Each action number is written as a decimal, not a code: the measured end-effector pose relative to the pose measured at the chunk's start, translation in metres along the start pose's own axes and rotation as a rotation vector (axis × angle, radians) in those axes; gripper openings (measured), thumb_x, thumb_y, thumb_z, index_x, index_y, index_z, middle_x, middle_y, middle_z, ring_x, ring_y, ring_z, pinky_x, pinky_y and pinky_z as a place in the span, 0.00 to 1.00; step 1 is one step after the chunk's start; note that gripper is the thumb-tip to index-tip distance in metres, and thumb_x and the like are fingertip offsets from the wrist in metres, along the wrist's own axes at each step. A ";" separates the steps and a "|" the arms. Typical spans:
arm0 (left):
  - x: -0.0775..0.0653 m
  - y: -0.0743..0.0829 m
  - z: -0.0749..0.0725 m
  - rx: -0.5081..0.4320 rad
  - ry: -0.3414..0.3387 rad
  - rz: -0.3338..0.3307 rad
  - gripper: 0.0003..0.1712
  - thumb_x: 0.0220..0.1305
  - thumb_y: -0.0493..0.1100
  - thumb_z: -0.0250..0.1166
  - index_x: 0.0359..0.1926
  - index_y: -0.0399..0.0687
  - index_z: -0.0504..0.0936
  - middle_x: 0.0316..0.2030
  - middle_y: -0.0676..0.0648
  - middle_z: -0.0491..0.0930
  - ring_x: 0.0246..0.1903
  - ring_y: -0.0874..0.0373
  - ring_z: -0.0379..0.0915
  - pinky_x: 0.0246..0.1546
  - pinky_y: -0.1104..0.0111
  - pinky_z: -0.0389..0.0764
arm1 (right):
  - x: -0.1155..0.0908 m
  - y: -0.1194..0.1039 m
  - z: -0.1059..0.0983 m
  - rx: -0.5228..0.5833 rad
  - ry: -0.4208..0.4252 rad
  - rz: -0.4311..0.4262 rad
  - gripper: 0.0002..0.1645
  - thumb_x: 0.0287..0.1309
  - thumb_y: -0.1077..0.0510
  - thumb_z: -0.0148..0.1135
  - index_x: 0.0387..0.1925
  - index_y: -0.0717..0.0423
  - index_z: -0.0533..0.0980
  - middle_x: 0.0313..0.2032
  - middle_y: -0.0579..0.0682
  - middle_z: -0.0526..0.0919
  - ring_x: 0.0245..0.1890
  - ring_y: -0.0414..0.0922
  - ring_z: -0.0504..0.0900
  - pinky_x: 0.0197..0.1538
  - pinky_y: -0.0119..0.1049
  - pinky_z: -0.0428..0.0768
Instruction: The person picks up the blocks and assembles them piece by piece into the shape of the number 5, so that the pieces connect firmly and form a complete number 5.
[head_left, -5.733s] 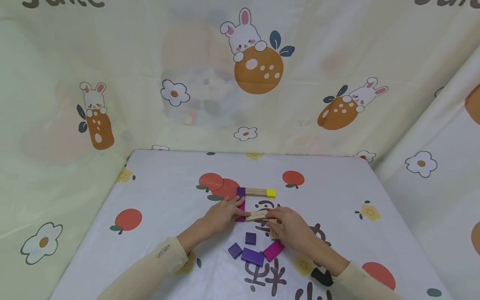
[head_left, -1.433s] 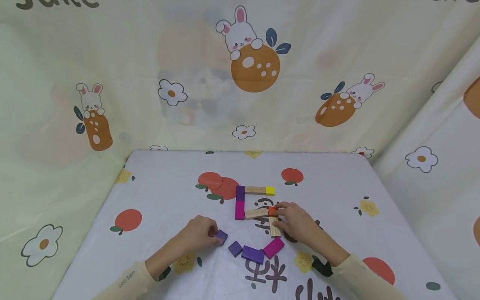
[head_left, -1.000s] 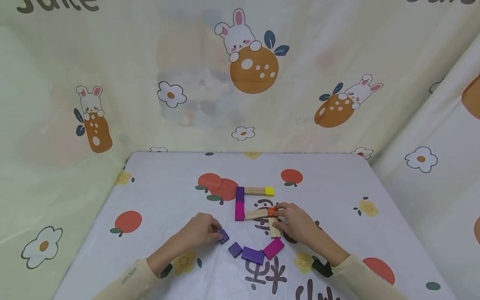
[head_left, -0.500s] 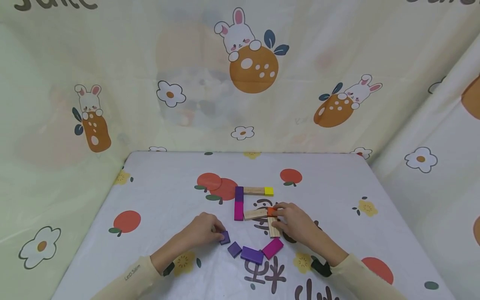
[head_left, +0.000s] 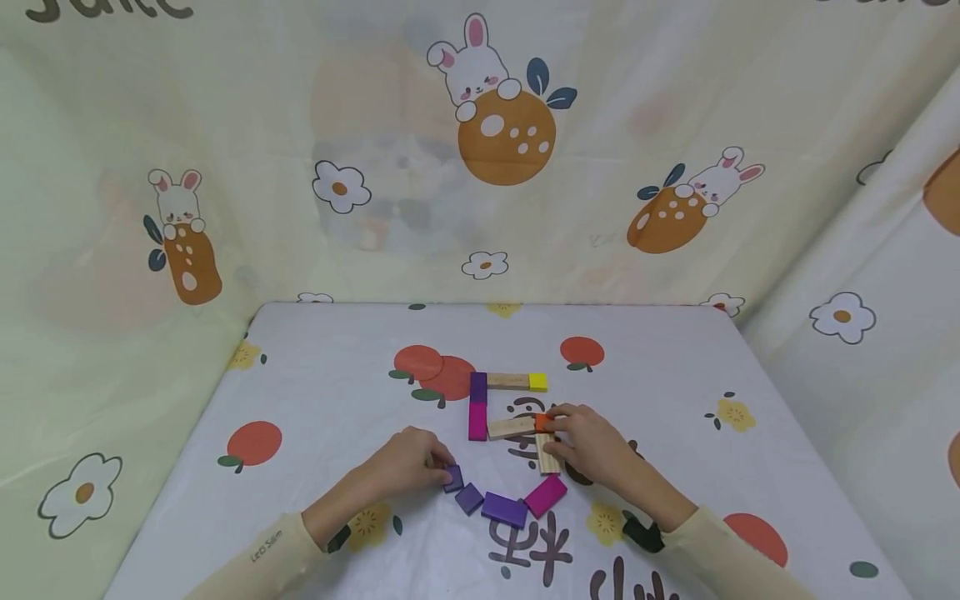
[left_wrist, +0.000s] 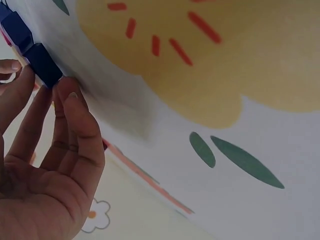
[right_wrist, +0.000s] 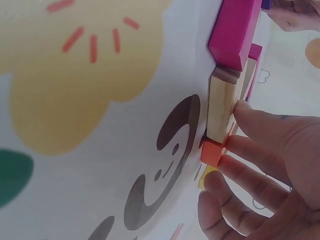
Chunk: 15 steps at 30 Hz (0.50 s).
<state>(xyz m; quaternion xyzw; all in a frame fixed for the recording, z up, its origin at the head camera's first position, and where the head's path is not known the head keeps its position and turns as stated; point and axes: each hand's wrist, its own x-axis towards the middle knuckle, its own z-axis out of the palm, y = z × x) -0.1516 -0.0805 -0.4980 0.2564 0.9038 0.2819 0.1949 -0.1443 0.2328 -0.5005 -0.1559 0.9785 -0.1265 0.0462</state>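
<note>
Flat coloured blocks lie on the table [head_left: 315, 392]. My left hand [head_left: 433, 468] pinches a small purple block [head_left: 453, 477] between thumb and fingers [left_wrist: 70, 97], close beside another purple square [head_left: 469, 498]. In the left wrist view the small purple block [left_wrist: 44, 67] shows dark blue at my fingertips. My right hand [head_left: 561, 430] rests with straight fingers [right_wrist: 240, 165] against the orange cube [head_left: 543, 422] [right_wrist: 212, 152] and the upright wooden block [head_left: 549, 455] [right_wrist: 222, 107].
A purple bar [head_left: 505, 510] and a magenta bar [head_left: 545, 496] [right_wrist: 234, 27] continue the row. Farther back lie a purple square [head_left: 478, 387], a wooden bar [head_left: 508, 382], a yellow cube [head_left: 537, 382], a magenta block [head_left: 477, 421] and a wooden bar [head_left: 510, 428]. Printed cloth walls [head_left: 480, 167] enclose the table.
My left hand left the magenta block, took the small purple block and slid it right, up to the other purple square. My right hand has stayed at the orange cube.
</note>
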 end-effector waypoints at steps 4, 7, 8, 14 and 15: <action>0.000 0.000 0.000 0.006 -0.002 0.011 0.11 0.64 0.40 0.76 0.47 0.44 0.93 0.38 0.50 0.92 0.38 0.63 0.78 0.42 0.69 0.81 | 0.001 0.000 0.000 0.000 0.003 0.001 0.23 0.63 0.51 0.76 0.54 0.59 0.88 0.61 0.59 0.87 0.65 0.60 0.82 0.67 0.56 0.81; 0.000 -0.001 0.000 0.002 -0.004 0.020 0.11 0.64 0.40 0.76 0.47 0.44 0.93 0.38 0.50 0.92 0.38 0.63 0.78 0.42 0.70 0.81 | 0.001 0.001 0.001 0.004 0.001 0.006 0.22 0.63 0.51 0.76 0.54 0.59 0.88 0.61 0.59 0.87 0.65 0.60 0.82 0.67 0.56 0.81; 0.000 -0.001 0.000 -0.001 -0.005 0.022 0.11 0.64 0.40 0.76 0.47 0.44 0.93 0.38 0.50 0.92 0.38 0.62 0.78 0.42 0.70 0.80 | 0.001 0.001 0.002 0.005 0.000 0.008 0.22 0.63 0.51 0.76 0.54 0.59 0.88 0.61 0.59 0.87 0.65 0.60 0.82 0.67 0.56 0.81; 0.002 -0.003 0.002 -0.013 -0.005 0.031 0.11 0.65 0.41 0.76 0.47 0.44 0.93 0.38 0.50 0.90 0.38 0.61 0.77 0.40 0.72 0.78 | 0.002 0.003 0.006 0.007 -0.005 0.020 0.22 0.62 0.51 0.76 0.54 0.58 0.88 0.60 0.58 0.87 0.65 0.59 0.82 0.67 0.56 0.81; 0.002 -0.003 0.002 -0.013 0.001 0.031 0.11 0.66 0.41 0.75 0.48 0.44 0.93 0.38 0.50 0.91 0.38 0.62 0.78 0.40 0.73 0.78 | 0.002 0.004 0.006 0.007 -0.005 0.021 0.22 0.62 0.51 0.76 0.54 0.57 0.88 0.60 0.58 0.87 0.65 0.59 0.82 0.67 0.56 0.81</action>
